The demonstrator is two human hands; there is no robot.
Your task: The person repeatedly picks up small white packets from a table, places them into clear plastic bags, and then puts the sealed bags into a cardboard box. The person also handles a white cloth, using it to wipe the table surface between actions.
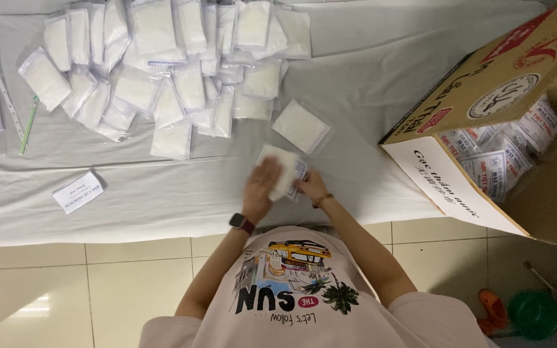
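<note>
Centrally, near the front edge of the bench (162,200), a white pad in a clear packet (286,169) is held between both hands. The left hand (260,187) is laid flat over the packet's near side with fingers spread, a dark watch (242,223) being worn on its wrist. The right hand (311,187) is closed on the packet's right edge, a thin bracelet showing at its wrist. A single packet (300,126) is seen lying just beyond, apart from the held one. Farther back, a large heap of similar packets (162,58) is spread across the grey cloth. A small white slip (77,192) lies to the left. An open cardboard box (485,129) holding printed sachets is tipped at the right.
</note>
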